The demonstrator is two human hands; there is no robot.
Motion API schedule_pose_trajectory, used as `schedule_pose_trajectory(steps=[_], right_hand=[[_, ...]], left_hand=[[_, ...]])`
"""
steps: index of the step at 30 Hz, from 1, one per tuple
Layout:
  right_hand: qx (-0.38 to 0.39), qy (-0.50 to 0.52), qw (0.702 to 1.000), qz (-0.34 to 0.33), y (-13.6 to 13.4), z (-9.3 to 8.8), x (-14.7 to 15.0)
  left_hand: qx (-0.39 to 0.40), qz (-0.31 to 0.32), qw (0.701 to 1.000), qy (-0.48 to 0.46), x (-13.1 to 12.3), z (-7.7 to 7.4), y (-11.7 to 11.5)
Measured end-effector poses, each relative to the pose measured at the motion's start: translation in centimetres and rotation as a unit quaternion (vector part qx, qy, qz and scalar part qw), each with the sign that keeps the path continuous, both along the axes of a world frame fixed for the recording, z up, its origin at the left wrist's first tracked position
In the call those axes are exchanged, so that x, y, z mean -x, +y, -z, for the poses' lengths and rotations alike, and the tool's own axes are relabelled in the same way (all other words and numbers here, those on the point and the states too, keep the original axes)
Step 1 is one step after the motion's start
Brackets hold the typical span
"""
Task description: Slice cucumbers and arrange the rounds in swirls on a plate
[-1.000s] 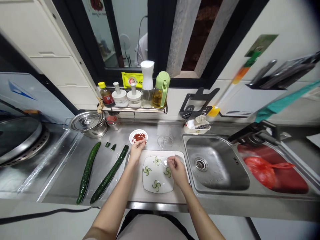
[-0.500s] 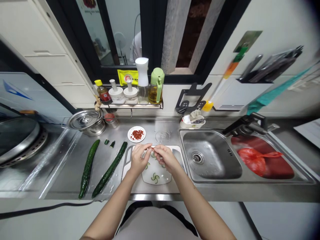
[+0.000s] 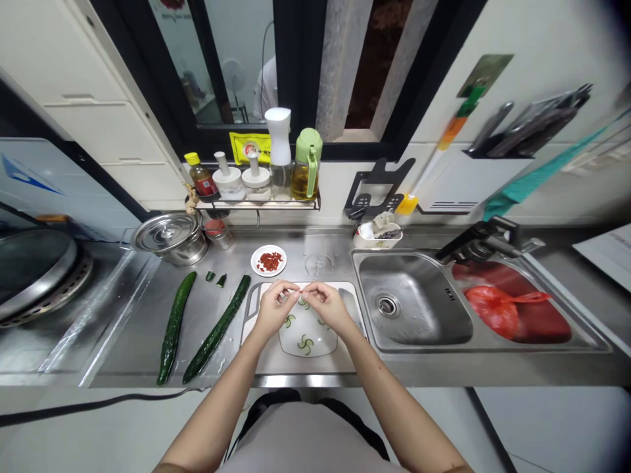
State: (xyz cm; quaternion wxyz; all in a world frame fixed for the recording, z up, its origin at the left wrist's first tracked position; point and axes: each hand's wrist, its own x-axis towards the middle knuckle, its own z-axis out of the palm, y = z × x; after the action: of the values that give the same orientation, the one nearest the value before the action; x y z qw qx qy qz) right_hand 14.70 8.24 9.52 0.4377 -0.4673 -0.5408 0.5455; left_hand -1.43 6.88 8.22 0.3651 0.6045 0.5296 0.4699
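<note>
My left hand (image 3: 274, 309) and my right hand (image 3: 327, 306) meet above a square white plate (image 3: 306, 338) with green pinwheel marks. Both pinch a small pale thing between their fingertips; I cannot make out what it is. The plate rests on a white cutting board (image 3: 300, 358) at the counter's front edge. A small white dish of chopped red chilli (image 3: 269, 261) sits just behind the board. Two long cucumbers (image 3: 215, 338) (image 3: 173, 326) lie to the left, with two cut ends (image 3: 217, 279) behind them.
A steel sink (image 3: 411, 309) lies right of the board, and a red basin with a red bag (image 3: 497, 312) sits under the black tap (image 3: 480, 240). A lidded steel pot (image 3: 170, 238) stands at back left. A rack of bottles and jars (image 3: 256, 180) hangs on the wall.
My left hand came back from the chilli dish and my right hand rose from the plate; they now meet pinching something over the plate. The view shifted slightly.
</note>
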Motion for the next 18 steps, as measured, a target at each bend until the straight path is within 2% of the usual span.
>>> schedule_pose_trajectory(steps=[7,14,18], right_hand=[[-0.014,-0.055,0.998,-0.008,0.4,1.8,-0.9],[-0.011,-0.074,0.997,-0.025,0.9,3.2,-1.3],[-0.017,-0.106,0.994,-0.016,1.6,4.8,-1.9]], left_hand=[[-0.016,0.020,0.998,0.053,0.0,1.3,0.4],[-0.006,0.032,0.998,0.061,-0.4,2.1,0.5],[0.029,-0.002,0.998,0.060,-0.2,3.6,0.9]])
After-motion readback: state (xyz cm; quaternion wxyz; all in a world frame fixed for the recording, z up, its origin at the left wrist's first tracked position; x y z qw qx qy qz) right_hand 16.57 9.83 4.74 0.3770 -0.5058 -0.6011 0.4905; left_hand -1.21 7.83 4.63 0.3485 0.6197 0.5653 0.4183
